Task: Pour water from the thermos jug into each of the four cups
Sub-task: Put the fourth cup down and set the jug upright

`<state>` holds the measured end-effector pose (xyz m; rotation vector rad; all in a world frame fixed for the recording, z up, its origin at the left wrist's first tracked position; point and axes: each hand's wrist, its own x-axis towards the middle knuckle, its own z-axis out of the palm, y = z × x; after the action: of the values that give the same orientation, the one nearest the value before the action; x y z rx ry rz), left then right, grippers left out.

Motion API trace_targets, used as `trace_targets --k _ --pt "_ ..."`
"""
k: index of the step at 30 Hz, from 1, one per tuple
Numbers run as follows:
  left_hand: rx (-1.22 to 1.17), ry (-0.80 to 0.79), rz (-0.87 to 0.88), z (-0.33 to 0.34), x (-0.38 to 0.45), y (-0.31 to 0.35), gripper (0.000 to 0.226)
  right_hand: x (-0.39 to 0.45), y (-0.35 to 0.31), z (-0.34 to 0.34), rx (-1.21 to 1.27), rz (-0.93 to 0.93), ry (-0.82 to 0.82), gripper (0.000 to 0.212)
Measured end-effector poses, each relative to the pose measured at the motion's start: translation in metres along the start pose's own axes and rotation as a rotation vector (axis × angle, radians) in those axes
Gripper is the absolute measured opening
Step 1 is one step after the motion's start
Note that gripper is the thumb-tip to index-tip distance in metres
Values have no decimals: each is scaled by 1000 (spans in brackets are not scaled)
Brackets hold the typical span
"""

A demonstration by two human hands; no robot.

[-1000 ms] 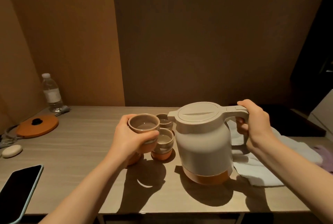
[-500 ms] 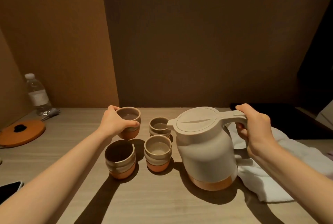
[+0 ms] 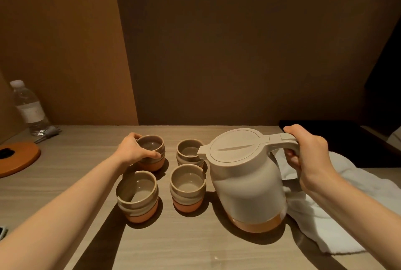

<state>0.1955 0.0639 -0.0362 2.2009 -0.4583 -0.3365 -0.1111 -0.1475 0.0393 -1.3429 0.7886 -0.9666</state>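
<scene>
The thermos jug (image 3: 247, 180) stands on the bench (image 3: 195, 243) at the right of the group, its spout turned left toward the cups. Its lid is shut and its base band is orange. The right hand (image 3: 308, 156) is closed around the handle at the far right, with the thumb on top near the lid hinge. That handle looks like the sound place to hold it. The body is smooth plastic, wide and probably heavy if full, so the wrist will bear the load as it tips, and the pour is best started slowly.

Four cups stand just left of the jug in two rows. The far-left cup (image 3: 152, 152) is wrapped by the left hand (image 3: 134, 152), which grips its side; whether the cup rests fully on the bench cannot be told. The far-right cup (image 3: 188, 152) sits just beside the spout. The near-right cup (image 3: 187, 187) and the near-left cup (image 3: 137, 196) stand free. All look like glazed ceramic, stiff and breakable, light enough to slide if knocked. Some seem to hold a little water, but the levels are hard to read.

A white cloth (image 3: 325, 215) lies crumpled to the right of the jug and behind it. At far left are an orange lid (image 3: 19, 159) and a water bottle (image 3: 28, 109). The bench is pale wood grain, flat, and the brown walls are dimly lit.
</scene>
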Motion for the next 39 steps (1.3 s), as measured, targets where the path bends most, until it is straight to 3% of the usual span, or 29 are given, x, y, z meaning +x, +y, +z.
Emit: trace_targets --k 11,13,16,21,26,32,39 --pt "109 -52 -8 4 -5 -2 102 -6 1 -9 -7 -6 13 39" --pt "215 -13 17 3 -8 3 111 -7 2 -11 -13 -1 13 39" --pt "343 118 131 -1 -16 19 104 -9 2 -14 -22 3 15 38" --pt "138 129 276 -4 -38 49 75 -14 -3 -19 8 -3 29 38" --pt "-158 -50 366 17 -85 76 57 -16 -4 -26 47 -1 55 41" --pt "-210 -343 421 48 -142 91 68 -18 -2 -32 57 -7 65 41" --pt "-408 -369 330 78 -167 107 81 -15 0 -32 59 -1 70 37"
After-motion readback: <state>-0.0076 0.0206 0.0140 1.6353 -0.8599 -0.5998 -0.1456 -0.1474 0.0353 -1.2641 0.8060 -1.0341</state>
